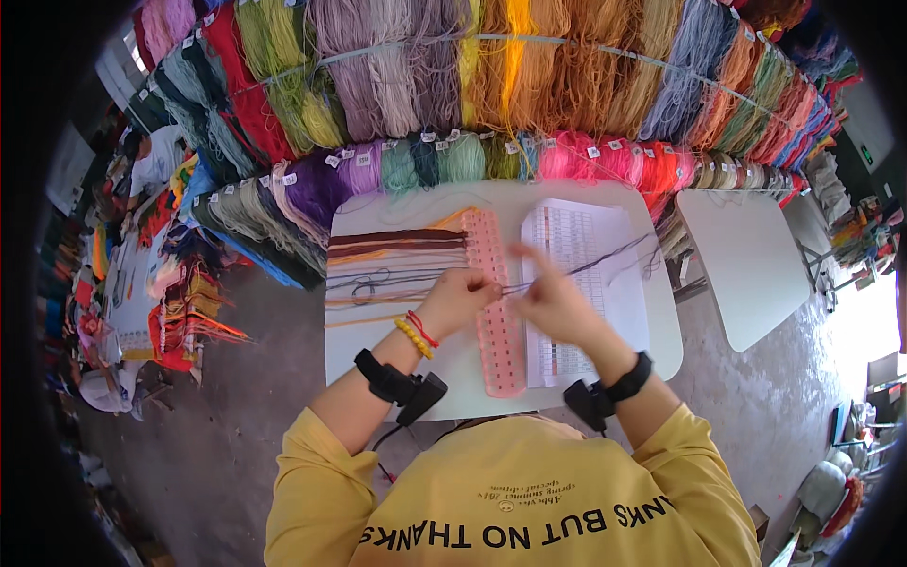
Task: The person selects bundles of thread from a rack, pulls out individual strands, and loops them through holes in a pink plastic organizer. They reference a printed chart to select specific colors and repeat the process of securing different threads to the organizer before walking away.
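My left hand point(460, 298) and right hand point(551, 300) pinch a dark thread point(619, 251) over the pink strip point(496, 302) on the bench point(378, 350).

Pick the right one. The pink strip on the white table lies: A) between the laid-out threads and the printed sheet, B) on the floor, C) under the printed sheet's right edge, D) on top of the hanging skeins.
A: the pink strip runs down the table with the threads to its left and the printed sheet to its right.
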{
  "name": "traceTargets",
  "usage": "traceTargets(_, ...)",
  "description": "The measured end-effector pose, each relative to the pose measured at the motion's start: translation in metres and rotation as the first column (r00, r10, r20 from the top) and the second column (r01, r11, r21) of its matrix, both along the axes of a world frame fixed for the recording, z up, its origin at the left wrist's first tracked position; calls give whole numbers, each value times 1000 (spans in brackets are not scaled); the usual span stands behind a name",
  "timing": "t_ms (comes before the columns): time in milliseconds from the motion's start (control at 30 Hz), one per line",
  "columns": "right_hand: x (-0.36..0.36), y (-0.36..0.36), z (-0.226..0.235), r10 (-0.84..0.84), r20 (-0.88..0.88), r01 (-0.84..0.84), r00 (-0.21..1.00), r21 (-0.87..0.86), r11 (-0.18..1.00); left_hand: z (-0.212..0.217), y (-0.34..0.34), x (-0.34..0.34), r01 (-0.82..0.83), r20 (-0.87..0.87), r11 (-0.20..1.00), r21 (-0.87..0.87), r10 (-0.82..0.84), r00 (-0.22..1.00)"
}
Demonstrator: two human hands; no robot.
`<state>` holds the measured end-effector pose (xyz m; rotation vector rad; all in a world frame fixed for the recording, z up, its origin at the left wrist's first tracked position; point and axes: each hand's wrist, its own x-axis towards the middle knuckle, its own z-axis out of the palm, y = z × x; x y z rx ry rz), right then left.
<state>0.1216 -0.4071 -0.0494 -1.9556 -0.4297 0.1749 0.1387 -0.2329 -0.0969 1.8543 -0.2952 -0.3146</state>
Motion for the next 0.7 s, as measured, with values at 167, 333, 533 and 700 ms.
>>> traceTargets(167,-12,11,-54,11,-134,11,991,167,986,-1,-1,-15,-61,-256,996,-70,41,966)
traceTargets(333,-18,16,-63,-122,-57,123,991,24,992,-15,9,-26,-133,-420,977,-168,51,906)
traceTargets(533,-17,17,-69,-197,188,210,962,-50,976,-6,14,-37,-304,-530,948,-95,210,822)
traceTargets(700,-18,20,-74,-178,320,228,931,-126,966,-6,12,-38,-322,-587,933,-160,172,791)
